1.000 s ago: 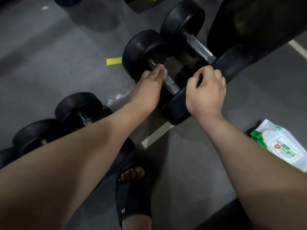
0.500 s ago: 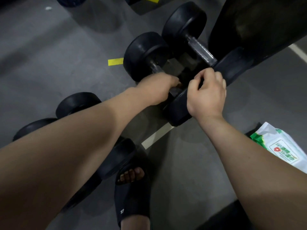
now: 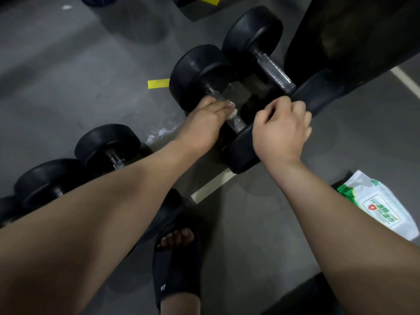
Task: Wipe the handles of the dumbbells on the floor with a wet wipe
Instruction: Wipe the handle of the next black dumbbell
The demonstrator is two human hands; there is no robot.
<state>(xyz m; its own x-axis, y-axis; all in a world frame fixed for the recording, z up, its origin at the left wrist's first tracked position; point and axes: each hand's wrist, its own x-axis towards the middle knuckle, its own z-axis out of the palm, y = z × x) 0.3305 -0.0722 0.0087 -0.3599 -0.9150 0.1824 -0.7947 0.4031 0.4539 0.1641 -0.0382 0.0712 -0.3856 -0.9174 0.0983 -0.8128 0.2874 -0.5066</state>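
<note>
On the grey gym floor point(image 3: 68, 92), the black round-headed dumbbell point(image 3: 200, 76) lies w/ its steel handle point(image 3: 237, 123) running far-left to near-right, L hand point(image 3: 204, 126) gripping it mid-length thru the white wet wipe point(image 3: 232, 110), bare stretch toward R hand point(image 3: 281, 133), which is curled over the near head.

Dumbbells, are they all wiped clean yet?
Not yet. No handle shows it is finished. In hand: the left hand holds the wet wipe on one dumbbell handle while the right hand grips its weight. Possibly left: the handle behind it and the smaller dumbbells at left.
</note>
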